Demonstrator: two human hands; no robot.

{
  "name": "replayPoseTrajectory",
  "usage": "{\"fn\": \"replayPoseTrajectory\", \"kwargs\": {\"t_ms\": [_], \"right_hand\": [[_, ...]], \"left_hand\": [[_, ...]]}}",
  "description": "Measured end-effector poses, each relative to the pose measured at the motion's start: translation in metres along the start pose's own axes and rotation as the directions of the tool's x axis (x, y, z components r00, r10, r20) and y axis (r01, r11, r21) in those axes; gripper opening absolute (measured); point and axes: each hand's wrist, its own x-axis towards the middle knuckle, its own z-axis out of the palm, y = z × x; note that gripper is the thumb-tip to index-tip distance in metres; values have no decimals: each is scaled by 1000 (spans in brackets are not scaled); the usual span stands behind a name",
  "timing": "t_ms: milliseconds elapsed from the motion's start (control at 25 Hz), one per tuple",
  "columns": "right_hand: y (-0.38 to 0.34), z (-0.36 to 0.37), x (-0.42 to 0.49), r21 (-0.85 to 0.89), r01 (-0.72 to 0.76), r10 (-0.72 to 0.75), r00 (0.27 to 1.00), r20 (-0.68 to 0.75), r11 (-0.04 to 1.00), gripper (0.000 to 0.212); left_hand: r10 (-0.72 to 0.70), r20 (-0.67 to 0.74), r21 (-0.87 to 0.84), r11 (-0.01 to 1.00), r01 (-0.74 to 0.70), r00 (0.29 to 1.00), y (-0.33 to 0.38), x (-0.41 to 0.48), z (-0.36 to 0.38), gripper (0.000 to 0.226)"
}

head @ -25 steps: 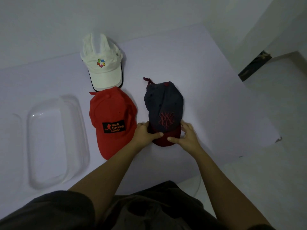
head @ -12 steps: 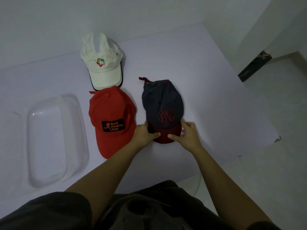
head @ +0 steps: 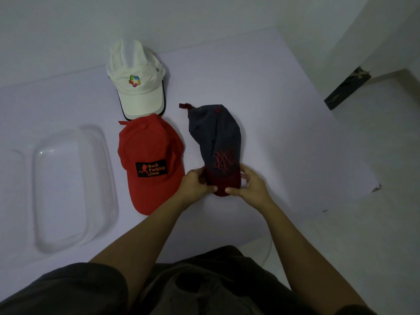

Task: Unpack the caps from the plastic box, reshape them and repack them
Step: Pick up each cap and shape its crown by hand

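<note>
Box [head: 68,189] sits L, red cap [head: 147,153] betw. it & gripped navy cap [head: 216,137].

3 caps [head: 150,162] lie right of the box [head: 108,173].

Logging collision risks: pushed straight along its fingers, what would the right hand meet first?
The right hand pinches the navy cap by its brim, so that comes first; beyond it, probably the left hand.
</note>
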Motion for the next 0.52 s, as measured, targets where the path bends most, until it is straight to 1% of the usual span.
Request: {"fn": "replayPoseTrajectory", "kwargs": {"t_ms": [160, 240, 280, 320, 400, 440, 520], "right_hand": [[-2, 4, -3, -2, 15, -14, 999, 52, 1000, 84], [0, 5, -4, 8, 25, -25, 999, 45, 1000, 84], [1, 3, -3, 11, 27, -27, 999, 33, 1000, 86], [1, 0, -1, 19, 15, -15, 1000, 19, 1000, 88], [1, -6, 3, 74, -32, 32, 999, 5, 997, 92], [0, -8, 5, 107, -53, 53, 999, 4, 993, 93], [-3, -11, 8, 122, -73, 72, 997, 14, 990, 99]], "left_hand": [[18, 70, 58, 998, -22, 997, -3, 3, -5, 65], [13, 108, 36, 999, -17, 994, -2, 3, -8, 62], [-20, 106, -3, 1000, 21, 994, -1, 3, -10, 61], [-71, 77, -60, 995, 75, 995, 0, 5, -11, 57], [-173, -36, -154, 974, 166, 984, -4, 10, -13, 48], [-205, -88, -175, 966, 187, 975, -6, 12, -12, 43], [-233, -137, -192, 960, 205, 963, -7, 15, -9, 36]]}}
